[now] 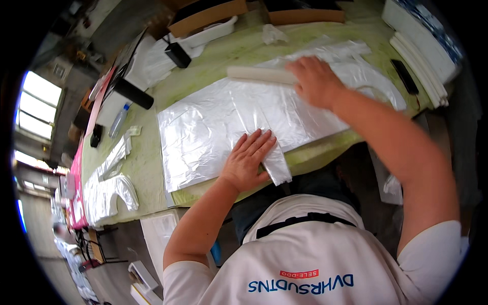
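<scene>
A wide piece of clear, shiny plastic film (195, 132) lies flat and wrinkled on the table in front of me. My left hand (249, 158) rests palm down on its near part, fingers stretched out, over a narrow folded strip of film (277, 165) that hangs past the table edge. Farther off and to the right, my right hand (316, 80) grips one end of a pale flat bar (259, 74). That bar lies across the film, pointing left. More crumpled film (356, 71) spreads beyond the right hand.
The green-covered table (152, 188) carries a folded film piece (109, 195), a water bottle (119, 121) and black cylinder (133, 93) at left. A black box-shaped device (178, 55) and cardboard boxes (305, 16) stand at the back. White rolls (419, 68) and a phone-like black object (404, 77) lie right.
</scene>
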A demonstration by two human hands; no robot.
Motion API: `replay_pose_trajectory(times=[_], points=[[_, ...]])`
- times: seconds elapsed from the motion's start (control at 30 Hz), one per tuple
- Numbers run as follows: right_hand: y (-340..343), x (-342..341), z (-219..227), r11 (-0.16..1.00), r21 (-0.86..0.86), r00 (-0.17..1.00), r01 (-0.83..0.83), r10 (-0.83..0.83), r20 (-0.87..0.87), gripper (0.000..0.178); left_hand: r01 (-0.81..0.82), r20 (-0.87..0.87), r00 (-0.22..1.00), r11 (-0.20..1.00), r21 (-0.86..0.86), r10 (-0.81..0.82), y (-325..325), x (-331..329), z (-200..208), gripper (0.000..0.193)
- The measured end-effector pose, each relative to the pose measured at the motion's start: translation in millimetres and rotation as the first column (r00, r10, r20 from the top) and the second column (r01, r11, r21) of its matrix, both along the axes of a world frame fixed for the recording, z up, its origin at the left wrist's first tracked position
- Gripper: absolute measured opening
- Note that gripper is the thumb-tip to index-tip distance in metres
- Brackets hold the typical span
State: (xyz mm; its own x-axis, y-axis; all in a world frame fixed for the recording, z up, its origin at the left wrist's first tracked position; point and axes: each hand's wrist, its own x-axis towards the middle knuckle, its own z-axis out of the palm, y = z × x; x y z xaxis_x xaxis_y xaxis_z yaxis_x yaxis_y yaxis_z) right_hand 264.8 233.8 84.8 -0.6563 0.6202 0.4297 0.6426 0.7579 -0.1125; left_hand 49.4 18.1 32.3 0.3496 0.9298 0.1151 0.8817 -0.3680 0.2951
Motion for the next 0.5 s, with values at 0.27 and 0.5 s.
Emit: replay_pose_trajectory(times=[0.27,0.5], points=[[-114,33,-64,0.872,-0.079,0.858,-0.484,0.455,-0.239,0.061,-0.08,0.02,0.997,0.997,0.021,0.079,-5,8,-3,0.085],[-115,16,-77,0.861,-0.089,0.843,-0.5,0.461,-0.276,0.066,-0.089,0.085,0.993,0.996,0.028,0.086,-8,5,-9,0.06]])
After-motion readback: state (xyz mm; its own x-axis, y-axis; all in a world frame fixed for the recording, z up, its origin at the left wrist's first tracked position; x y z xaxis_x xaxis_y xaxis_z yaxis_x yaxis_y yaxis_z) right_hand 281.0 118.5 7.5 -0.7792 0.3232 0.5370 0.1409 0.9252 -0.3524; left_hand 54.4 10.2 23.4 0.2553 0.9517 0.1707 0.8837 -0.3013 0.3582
